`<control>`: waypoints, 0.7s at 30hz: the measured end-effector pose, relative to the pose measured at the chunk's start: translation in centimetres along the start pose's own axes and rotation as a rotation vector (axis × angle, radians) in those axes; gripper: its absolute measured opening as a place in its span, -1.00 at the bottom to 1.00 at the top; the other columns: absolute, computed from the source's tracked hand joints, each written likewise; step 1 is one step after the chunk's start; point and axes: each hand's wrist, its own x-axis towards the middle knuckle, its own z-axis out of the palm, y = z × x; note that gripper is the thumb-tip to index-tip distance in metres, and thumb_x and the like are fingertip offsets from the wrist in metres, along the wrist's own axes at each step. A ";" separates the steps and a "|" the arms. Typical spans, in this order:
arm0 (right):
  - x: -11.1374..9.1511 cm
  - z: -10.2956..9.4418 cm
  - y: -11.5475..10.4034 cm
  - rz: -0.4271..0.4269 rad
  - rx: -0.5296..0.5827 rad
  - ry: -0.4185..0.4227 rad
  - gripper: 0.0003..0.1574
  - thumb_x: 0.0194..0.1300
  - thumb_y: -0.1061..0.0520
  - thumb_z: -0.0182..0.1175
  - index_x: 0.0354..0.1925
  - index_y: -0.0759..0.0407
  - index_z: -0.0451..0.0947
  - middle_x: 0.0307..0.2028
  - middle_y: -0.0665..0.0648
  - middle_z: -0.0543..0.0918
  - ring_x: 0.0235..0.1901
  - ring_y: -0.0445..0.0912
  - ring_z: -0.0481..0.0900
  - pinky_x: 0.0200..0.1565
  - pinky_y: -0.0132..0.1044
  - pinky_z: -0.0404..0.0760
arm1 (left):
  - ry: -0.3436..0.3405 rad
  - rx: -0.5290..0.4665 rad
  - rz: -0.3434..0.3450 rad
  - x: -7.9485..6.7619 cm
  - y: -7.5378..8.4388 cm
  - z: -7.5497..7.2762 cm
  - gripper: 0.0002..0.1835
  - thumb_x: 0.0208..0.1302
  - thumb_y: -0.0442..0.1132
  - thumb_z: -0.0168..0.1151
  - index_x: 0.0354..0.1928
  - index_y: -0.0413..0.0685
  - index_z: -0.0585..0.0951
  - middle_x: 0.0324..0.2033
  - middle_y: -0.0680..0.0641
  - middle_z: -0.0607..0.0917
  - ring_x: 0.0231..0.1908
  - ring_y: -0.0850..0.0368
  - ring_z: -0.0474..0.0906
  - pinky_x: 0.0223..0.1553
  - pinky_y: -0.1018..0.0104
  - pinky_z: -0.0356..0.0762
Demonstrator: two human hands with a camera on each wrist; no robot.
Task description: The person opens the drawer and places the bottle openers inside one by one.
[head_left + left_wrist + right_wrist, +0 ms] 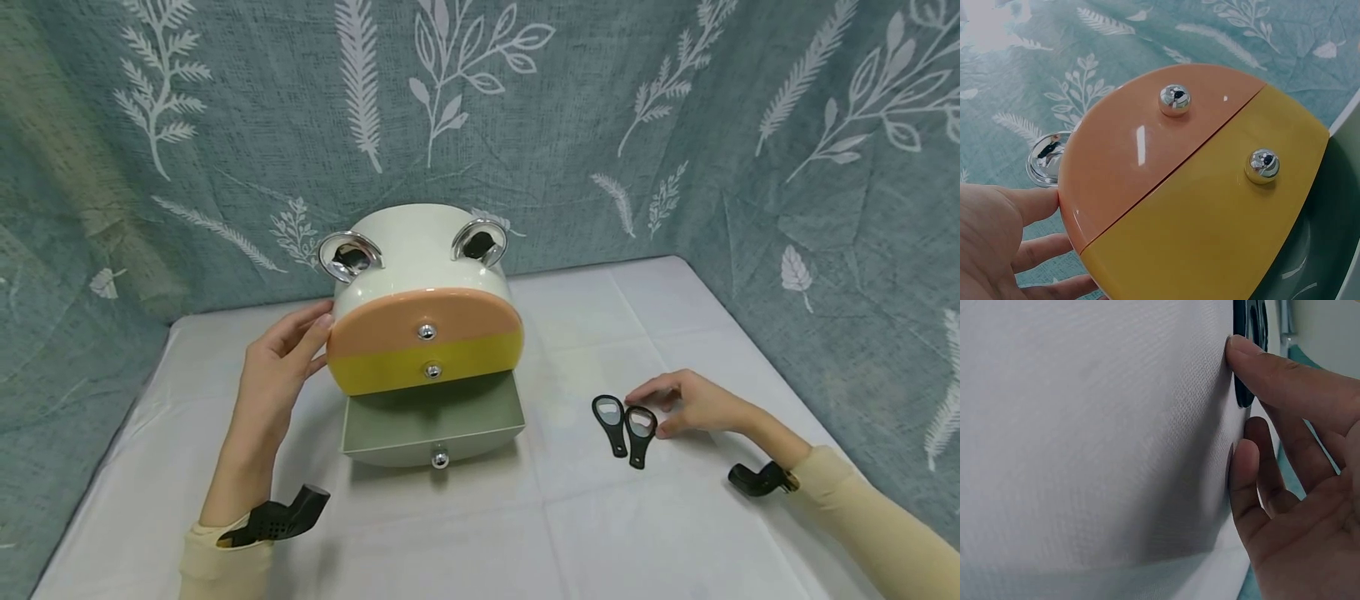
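Observation:
A small frog-shaped drawer cabinet [420, 267] with silver-rimmed eyes stands on the table. Its orange drawer [1129, 144] and yellow drawer [1210, 200] are closed, while the green bottom drawer [441, 417] is pulled out. My left hand [281, 362] rests its fingertips and thumb against the cabinet's left side. Two black bottle openers lie side by side on the cloth: a left one [618, 437] and a right one [638, 450]. My right hand [697, 404] is at the right opener, thumb by its edge and fingers beyond its head; in the right wrist view the thumb [1285, 378] overlaps it.
A white cloth [600, 533] covers the table. Green leaf-patterned fabric [562, 125] hangs behind and along the sides. Each wrist wears a black camera, the left camera [285, 517] in front of the cabinet and the right camera [757, 480] low over the cloth.

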 end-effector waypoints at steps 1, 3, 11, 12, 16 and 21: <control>0.0 0.0 -0.1 0.000 0.000 0.001 -0.30 -0.08 0.28 0.54 0.10 0.01 0.66 0.04 -0.06 0.66 0.01 -0.07 0.55 -0.03 -0.24 0.56 | 0.001 -0.005 0.002 0.0 0.0 0.0 -0.40 0.39 0.06 0.20 0.35 -0.08 0.47 0.16 -0.11 0.50 0.11 0.13 0.46 -0.08 0.50 0.57; 0.1 -0.1 -0.2 -0.001 -0.004 0.001 -0.31 -0.08 0.29 0.54 0.09 0.01 0.67 0.02 -0.07 0.67 0.00 -0.07 0.56 -0.04 -0.25 0.56 | 0.002 -0.012 0.003 0.0 0.0 0.0 -0.41 0.39 0.05 0.21 0.35 -0.09 0.47 0.15 -0.11 0.50 0.10 0.13 0.46 -0.09 0.50 0.57; 0.3 0.1 -0.2 -0.023 -0.012 -0.011 -0.29 -0.10 0.25 0.56 0.10 0.07 0.65 0.01 -0.04 0.67 -0.04 -0.06 0.55 -0.13 -0.27 0.55 | 0.004 0.018 -0.008 -0.1 0.0 0.1 -0.40 0.39 0.09 0.19 0.36 -0.06 0.46 0.15 -0.10 0.50 0.10 0.13 0.46 -0.07 0.50 0.56; 0.3 0.1 -0.1 -0.034 -0.008 -0.013 -0.30 -0.10 0.24 0.57 0.10 0.08 0.65 0.01 -0.03 0.67 -0.07 -0.06 0.55 -0.14 -0.27 0.54 | 0.005 0.022 -0.010 -0.1 0.0 0.1 -0.39 0.39 0.09 0.18 0.36 -0.06 0.46 0.15 -0.10 0.50 0.11 0.13 0.45 -0.07 0.49 0.56; 0.3 0.1 0.1 -0.091 0.009 -0.012 -0.36 -0.08 0.20 0.58 0.04 0.09 0.67 -0.03 0.02 0.64 -0.19 -0.03 0.51 -0.20 -0.26 0.53 | 0.009 0.022 -0.016 -0.1 0.1 0.1 -0.39 0.39 0.09 0.18 0.36 -0.05 0.46 0.16 -0.09 0.50 0.12 0.13 0.45 -0.05 0.48 0.56; 0.2 0.1 0.1 -0.114 0.019 0.012 -0.45 -0.07 0.19 0.59 -0.04 0.09 0.70 -0.10 0.04 0.60 -0.23 -0.04 0.50 -0.20 -0.26 0.54 | 0.010 0.007 -0.017 -0.1 0.2 0.1 -0.39 0.38 0.09 0.20 0.36 -0.05 0.47 0.17 -0.10 0.49 0.12 0.13 0.45 -0.06 0.50 0.56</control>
